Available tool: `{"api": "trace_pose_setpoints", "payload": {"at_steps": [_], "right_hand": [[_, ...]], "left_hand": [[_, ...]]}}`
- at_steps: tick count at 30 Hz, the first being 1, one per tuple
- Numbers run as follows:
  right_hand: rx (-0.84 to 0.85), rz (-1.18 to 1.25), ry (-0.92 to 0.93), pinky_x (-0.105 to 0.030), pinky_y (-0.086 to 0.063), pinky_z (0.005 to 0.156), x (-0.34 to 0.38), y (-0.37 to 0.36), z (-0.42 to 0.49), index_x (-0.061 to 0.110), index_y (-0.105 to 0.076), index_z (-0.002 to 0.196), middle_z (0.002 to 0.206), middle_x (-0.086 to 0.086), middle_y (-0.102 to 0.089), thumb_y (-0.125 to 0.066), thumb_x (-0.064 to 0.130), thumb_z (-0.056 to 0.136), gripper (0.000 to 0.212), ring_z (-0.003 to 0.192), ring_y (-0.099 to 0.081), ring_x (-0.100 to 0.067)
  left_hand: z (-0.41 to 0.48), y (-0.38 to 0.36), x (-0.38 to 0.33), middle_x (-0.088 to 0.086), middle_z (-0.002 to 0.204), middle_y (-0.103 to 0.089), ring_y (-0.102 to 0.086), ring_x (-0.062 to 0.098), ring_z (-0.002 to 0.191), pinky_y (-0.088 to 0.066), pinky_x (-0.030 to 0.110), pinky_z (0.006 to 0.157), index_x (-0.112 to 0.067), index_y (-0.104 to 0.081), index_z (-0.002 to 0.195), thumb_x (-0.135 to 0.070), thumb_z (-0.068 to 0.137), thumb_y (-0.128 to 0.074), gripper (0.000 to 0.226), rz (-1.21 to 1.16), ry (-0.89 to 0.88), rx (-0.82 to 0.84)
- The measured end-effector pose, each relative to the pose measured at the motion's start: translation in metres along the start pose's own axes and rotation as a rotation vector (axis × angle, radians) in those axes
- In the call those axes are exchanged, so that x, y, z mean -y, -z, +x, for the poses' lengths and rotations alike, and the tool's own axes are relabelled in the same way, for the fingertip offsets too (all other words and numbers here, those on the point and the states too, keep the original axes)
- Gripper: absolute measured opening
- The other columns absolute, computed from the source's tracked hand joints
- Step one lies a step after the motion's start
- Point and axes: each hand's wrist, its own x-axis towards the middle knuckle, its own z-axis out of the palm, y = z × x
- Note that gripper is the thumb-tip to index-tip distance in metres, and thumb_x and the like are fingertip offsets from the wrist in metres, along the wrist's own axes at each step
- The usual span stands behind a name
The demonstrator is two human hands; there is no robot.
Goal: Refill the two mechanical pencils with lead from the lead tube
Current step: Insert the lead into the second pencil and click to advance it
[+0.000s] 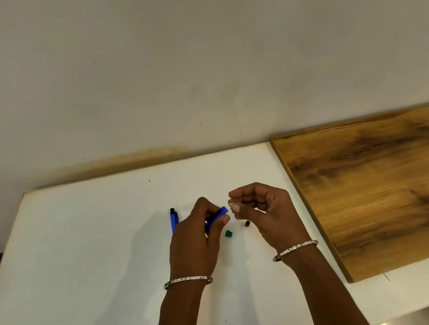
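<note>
My left hand (198, 237) grips a blue mechanical pencil (217, 216), its upper end pointing up and right. A second blue mechanical pencil (174, 219) with a black tip lies on the white table just left of that hand. My right hand (261, 210) hovers close to the held pencil's end, thumb and fingertips pinched together; whatever it pinches is too thin to see. A small green piece (228, 233) and a small black cap (247, 223) lie on the table between my hands. I cannot make out the lead tube.
The white table (85, 257) meets a pale wall at the back. A brown wooden board (384, 183) lies on the table's right part, its left edge close to my right hand. The table's front right edge drops off at lower right.
</note>
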Motion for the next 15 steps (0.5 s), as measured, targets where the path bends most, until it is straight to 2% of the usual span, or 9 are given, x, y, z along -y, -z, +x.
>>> {"api": "trace_pose_setpoints", "payload": {"at_steps": [2, 7, 12, 15], "right_hand": [[0.009, -0.028, 0.004, -0.024, -0.059, 0.069, 0.0005, -0.0003, -0.0001, 0.012, -0.074, 0.095, 0.085, -0.002, -0.077, -0.075, 0.004, 0.079, 0.018, 0.079, -0.072, -0.016], [0.023, -0.104, 0.009, -0.018, -0.055, 0.064, -0.0006, -0.0010, 0.0002, 0.016, -0.074, 0.091, 0.083, 0.002, -0.077, -0.077, 0.007, 0.077, 0.017, 0.077, -0.072, -0.009], [0.029, -0.231, 0.041, -0.021, -0.056, 0.065, -0.0012, 0.0002, -0.0007, 0.021, -0.073, 0.086, 0.082, 0.007, -0.076, -0.076, 0.007, 0.077, 0.017, 0.075, -0.070, -0.007], [0.041, -0.284, 0.070, -0.018, -0.056, 0.067, -0.0016, -0.0003, -0.0001, 0.020, -0.074, 0.086, 0.083, 0.008, -0.076, -0.075, 0.005, 0.079, 0.017, 0.077, -0.070, -0.005]], "left_hand": [[0.0002, -0.0003, 0.0002, -0.014, 0.079, -0.063, -0.061, 0.009, 0.074, -0.045, 0.017, 0.061, -0.031, -0.051, 0.086, -0.042, 0.085, -0.060, 0.014, 0.000, 0.000, 0.001], [0.0008, -0.0007, 0.0021, -0.017, 0.077, -0.062, -0.060, 0.006, 0.074, -0.047, 0.017, 0.062, -0.031, -0.054, 0.087, -0.042, 0.085, -0.062, 0.013, 0.005, -0.002, 0.000], [0.0008, 0.0000, 0.0038, -0.013, 0.079, -0.065, -0.062, 0.011, 0.071, -0.054, 0.027, 0.065, -0.028, -0.059, 0.087, -0.043, 0.082, -0.064, 0.016, -0.009, 0.014, 0.032], [0.0012, -0.0004, 0.0033, -0.011, 0.078, -0.067, -0.064, 0.013, 0.067, -0.055, 0.029, 0.064, -0.027, -0.061, 0.088, -0.044, 0.082, -0.064, 0.018, -0.014, 0.034, 0.032]]}}
